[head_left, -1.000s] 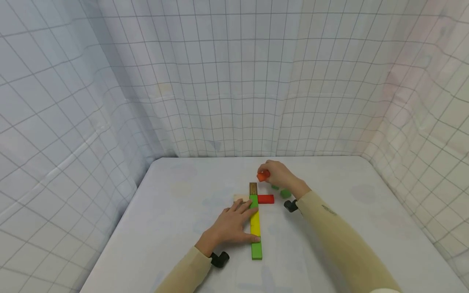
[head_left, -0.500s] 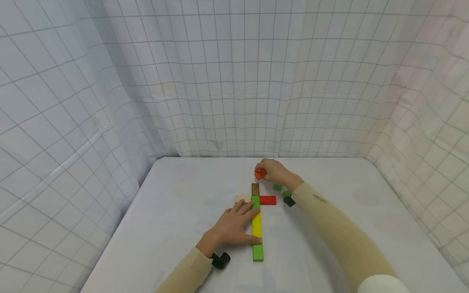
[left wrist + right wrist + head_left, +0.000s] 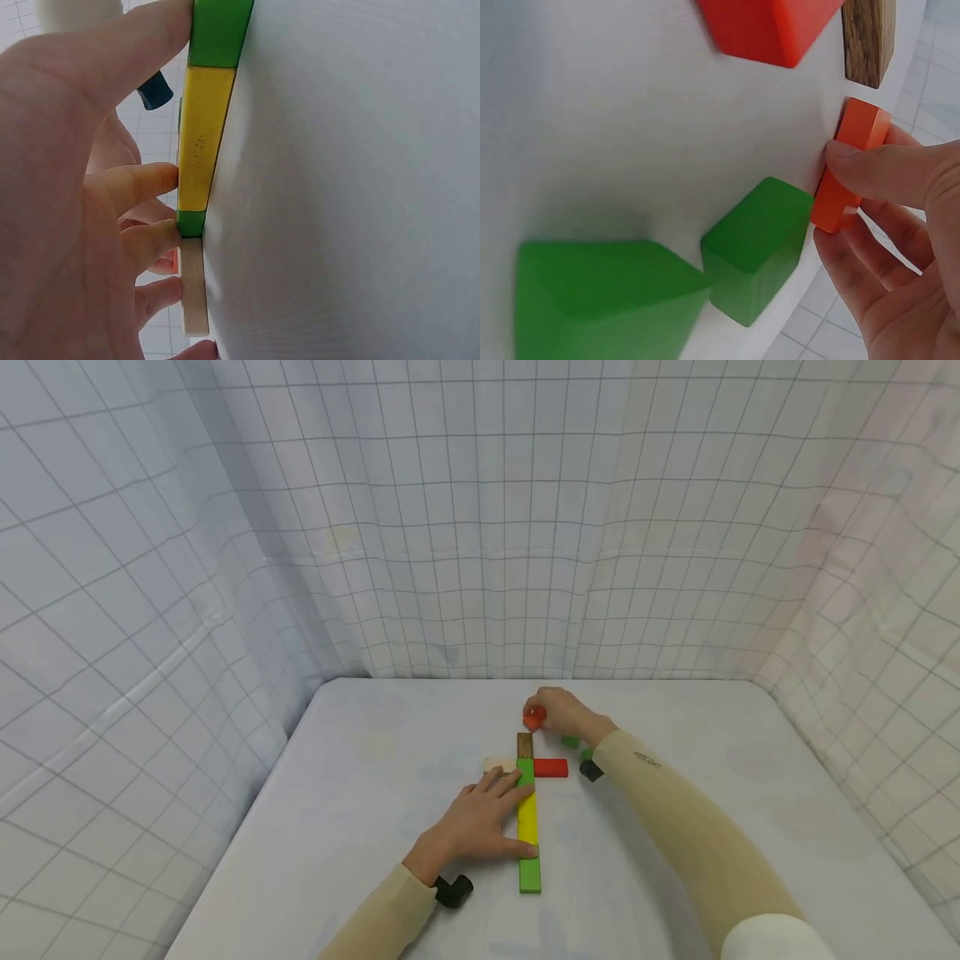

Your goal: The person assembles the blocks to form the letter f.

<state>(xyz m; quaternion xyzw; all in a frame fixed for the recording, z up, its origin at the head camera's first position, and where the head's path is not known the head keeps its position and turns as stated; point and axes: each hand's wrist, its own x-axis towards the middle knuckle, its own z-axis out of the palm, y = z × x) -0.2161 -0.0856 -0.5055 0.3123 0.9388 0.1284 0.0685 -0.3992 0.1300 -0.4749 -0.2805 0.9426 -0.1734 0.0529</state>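
My right hand (image 3: 562, 710) pinches a small orange block (image 3: 864, 124) between thumb and fingers, just beyond the far end of the brown block (image 3: 525, 746). That brown block tops a straight row: a green block (image 3: 526, 768), a yellow block (image 3: 527, 822) and another green block (image 3: 530, 877) toward me. A red block (image 3: 551, 767) sticks out on the right and a pale wooden block (image 3: 195, 289) on the left, like a cross. Spread along the row, my left hand (image 3: 480, 822) rests on it, thumb at the near green block and fingertips around the upper part.
Two loose green blocks, one slanted (image 3: 607, 285) and one smaller in view (image 3: 761, 225), lie right of the row, partly behind the right wrist in the head view. The white table (image 3: 360, 793) ends at a gridded curtain (image 3: 480, 527) on the far side and flanks.
My right hand has shifted slightly left with the orange block, into line with the brown block. The left hand has stayed on the row. The head view has shifted a little.
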